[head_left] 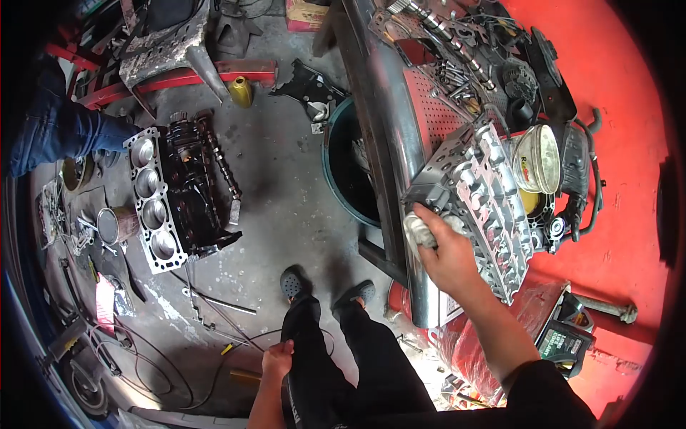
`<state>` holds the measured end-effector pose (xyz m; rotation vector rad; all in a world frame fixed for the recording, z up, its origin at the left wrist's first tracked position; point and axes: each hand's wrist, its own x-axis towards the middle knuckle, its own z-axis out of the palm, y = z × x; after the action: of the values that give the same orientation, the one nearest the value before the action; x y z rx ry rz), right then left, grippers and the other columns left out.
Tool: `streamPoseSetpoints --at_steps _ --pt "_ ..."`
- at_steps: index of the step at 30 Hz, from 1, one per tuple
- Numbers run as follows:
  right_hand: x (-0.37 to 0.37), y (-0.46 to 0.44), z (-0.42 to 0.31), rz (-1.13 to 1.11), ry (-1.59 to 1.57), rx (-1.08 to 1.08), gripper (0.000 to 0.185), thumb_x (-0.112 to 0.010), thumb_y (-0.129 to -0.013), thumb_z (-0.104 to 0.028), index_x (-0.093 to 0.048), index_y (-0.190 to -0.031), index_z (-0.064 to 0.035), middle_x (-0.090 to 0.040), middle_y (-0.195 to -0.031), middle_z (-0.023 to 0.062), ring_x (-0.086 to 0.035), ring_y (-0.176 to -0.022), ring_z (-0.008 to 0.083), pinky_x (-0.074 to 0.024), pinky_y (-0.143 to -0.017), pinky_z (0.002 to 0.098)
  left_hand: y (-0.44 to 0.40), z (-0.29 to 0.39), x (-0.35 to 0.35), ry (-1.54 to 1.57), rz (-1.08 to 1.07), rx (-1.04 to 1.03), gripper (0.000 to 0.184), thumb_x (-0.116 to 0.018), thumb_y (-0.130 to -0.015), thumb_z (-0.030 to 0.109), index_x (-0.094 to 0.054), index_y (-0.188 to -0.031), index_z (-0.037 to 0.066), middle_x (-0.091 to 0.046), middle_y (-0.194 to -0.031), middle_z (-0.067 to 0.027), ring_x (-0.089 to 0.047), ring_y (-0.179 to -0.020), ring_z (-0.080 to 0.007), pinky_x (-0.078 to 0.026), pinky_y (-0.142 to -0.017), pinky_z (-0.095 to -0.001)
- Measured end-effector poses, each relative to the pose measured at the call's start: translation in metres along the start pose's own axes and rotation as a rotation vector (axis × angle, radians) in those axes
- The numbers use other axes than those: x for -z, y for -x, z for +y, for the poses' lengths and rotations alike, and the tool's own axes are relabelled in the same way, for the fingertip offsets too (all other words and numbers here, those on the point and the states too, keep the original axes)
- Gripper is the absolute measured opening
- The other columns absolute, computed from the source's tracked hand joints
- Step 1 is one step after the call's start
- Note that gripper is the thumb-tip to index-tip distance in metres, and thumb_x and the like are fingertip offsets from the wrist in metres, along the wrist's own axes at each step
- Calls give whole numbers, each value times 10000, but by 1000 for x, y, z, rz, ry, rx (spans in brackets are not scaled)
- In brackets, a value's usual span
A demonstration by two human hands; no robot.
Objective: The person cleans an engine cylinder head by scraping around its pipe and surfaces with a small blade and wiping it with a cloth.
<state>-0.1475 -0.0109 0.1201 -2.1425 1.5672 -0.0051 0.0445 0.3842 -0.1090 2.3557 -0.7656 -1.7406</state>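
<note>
My right hand point(450, 256) is closed on a pale crumpled cloth point(420, 230), close against the near left side of a metal cylinder head point(493, 214) on the bench. My left hand point(278, 357) hangs low in front of my legs, its fingers curled; what they hold, if anything, is hidden. An engine block point(157, 207) with a row of cylinder bores lies on the floor at the left.
A dark tub point(333, 168) stands beside the bench edge point(386, 129). Camshafts and bolts lie on the perforated tray point(429, 107). A white bucket point(536, 159) sits behind the cylinder head. Someone's jeans-clad leg point(78, 132) shows at the left. Hoses and rods cross the floor.
</note>
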Motion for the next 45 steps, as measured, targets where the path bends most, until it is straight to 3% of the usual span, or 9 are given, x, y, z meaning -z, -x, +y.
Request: streamPoseSetpoints --at_steps 4,8,12,17,21,24,33,37,45 --pt "17 39 -5 -232 115 -118 477 -668 -823 -47 -612 -1290 -126 -681 -1133 198 -696 -886 378 -555 -820 374 -4 -35 0 10 61 47 508 -456 -970 509 -695 -737 126 -700 -789 -147 -675 -813 -387 -512 -744 -494" --pt "59 -2 -40 255 49 227 447 -692 -808 -11 -658 -1237 -130 -692 -1113 141 -689 -971 337 -560 -839 364 -5 -55 0 -105 113 -155 404 -403 -1020 387 -649 -858 110 -702 -800 -98 -683 -759 -346 -538 -694 -465" --pt "52 -104 -54 -277 696 619 306 -705 -755 -84 -712 -1060 -65 -710 -1061 178 -699 -964 306 -566 -771 425 -14 -55 -14 -171 149 -273 392 -371 -1038 364 -626 -911 94 -703 -821 -104 -690 -788 -319 -546 -712 -447" --pt "-6 -148 -28 -634 1019 393 165 -701 -774 -226 -763 -875 -110 -721 -1027 140 -692 -969 314 -563 -783 434 0 -26 -23 224 147 -24 550 -463 -980 516 -723 -845 51 -716 -834 -176 -688 -853 -356 -508 -798 -429" --pt "-20 -158 -32 -635 1169 579 201 -666 -807 -204 -726 -921 -49 -715 -1021 131 -698 -954 307 -564 -784 438 -2 -52 -36 366 146 110 534 -491 -976 502 -742 -837 51 -714 -810 -178 -690 -833 -354 -508 -802 -418" --pt "-18 -169 -33 -178 1022 804 158 -658 -813 -160 -726 -927 -75 -738 -955 119 -713 -930 296 -575 -801 402 -3 -109 -49 446 168 158 522 -488 -985 475 -746 -811 55 -715 -788 -177 -690 -808 -359 -513 -785 -426" --pt "13 -132 -76 -582 1356 436 246 -641 -820 -87 -756 -1038 -96 -741 -1065 97 -721 -963 256 -567 -797 380 31 -120 -43 337 317 189 481 -536 -983 399 -719 -756 17 -695 -700 -151 -655 -694 -298 -498 -733 -433" --pt "49 -85 -85 -158 1009 743 186 -679 -792 -99 -650 -973 -69 -686 -964 80 -710 -848 265 -574 -692 399 28 -74 -38 668 276 249 522 -486 -1027 410 -679 -757 8 -556 -535 -72 -507 -421 -166 -425 -432 -335" --pt "-57 99 100 -346 227 556 236 -721 -728 -227 -626 -902 -99 -633 -978 87 -656 -946 275 -533 -776 435 0 160 10 592 259 -307 421 -527 -1014 373 -705 -903 8 -556 -603 -40 -514 -540 -121 -415 -543 -287"
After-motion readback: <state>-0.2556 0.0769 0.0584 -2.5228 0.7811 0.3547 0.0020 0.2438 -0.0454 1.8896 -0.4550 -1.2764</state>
